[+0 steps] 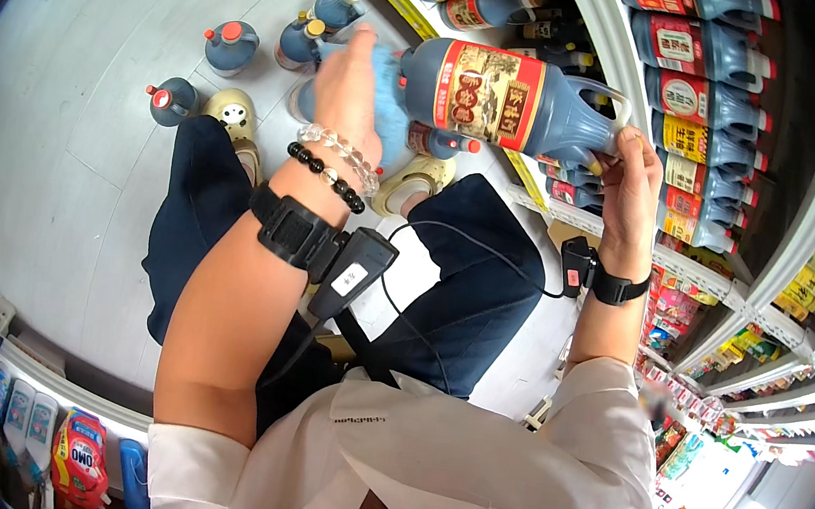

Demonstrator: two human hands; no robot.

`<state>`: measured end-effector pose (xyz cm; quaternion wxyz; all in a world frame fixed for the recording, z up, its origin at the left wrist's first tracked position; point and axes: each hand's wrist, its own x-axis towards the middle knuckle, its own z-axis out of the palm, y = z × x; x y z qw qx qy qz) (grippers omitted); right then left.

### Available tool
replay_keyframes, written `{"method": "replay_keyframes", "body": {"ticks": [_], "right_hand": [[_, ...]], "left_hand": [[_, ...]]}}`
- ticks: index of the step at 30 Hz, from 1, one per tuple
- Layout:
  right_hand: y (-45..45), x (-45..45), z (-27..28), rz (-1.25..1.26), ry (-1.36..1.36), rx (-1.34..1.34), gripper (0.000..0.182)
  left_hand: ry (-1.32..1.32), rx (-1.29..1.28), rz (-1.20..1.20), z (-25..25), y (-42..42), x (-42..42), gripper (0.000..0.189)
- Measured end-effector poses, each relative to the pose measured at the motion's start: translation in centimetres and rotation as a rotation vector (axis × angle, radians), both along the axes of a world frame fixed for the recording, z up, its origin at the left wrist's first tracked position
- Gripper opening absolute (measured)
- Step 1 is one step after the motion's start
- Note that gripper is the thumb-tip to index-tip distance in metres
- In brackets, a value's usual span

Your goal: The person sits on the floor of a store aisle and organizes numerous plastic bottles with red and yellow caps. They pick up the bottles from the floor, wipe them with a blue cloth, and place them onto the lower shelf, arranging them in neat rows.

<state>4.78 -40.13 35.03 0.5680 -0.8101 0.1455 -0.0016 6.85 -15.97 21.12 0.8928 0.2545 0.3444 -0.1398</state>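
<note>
My right hand (630, 163) grips the neck end of a large dark plastic bottle (489, 98), which lies level in the air with its red and gold label facing up. Around its handle end my fingers are closed. My left hand (351, 86) holds a fluffy blue cloth (387, 105) near the bottle's base; the fingertips are partly hidden. Beyond and left of that hand, bottles with yellow caps (338, 7) stand on the floor. Two red-capped bottles (230, 48) (172, 101) stand farther left. Another red-capped bottle (443, 142) shows below the held one.
A white metal shelf (620, 45) with rows of bottles rises at the right. My knees and pale clogs (233, 118) are close to the floor bottles. Packaged goods (82, 451) hang at the lower left. A black cable (484, 242) runs between my wrist devices.
</note>
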Motion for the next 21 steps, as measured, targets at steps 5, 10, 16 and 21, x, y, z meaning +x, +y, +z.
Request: {"method": "replay_keyframes", "body": {"ticks": [5, 10, 16, 21], "right_hand": [[2.4, -4.2, 3.3, 0.032, 0.002, -0.214, 0.022], [3.1, -7.8, 3.7, 0.046, -0.085, -0.411, 0.025], [3.2, -8.7, 2.1, 0.07, -0.166, -0.339, 0.029], [3.3, -8.9, 0.6, 0.09, -0.099, -0.313, 0.04]], "left_hand": [[-0.219, -0.37, -0.395, 1.0, -2.2, -1.8, 0.057], [-0.175, -0.283, -0.436, -1.9, -5.9, -3.6, 0.061], [-0.113, -0.361, -0.392, -0.7, -5.8, -4.2, 0.043], [-0.064, -0.279, -0.345, -0.4, -5.7, -4.0, 0.049]]}}
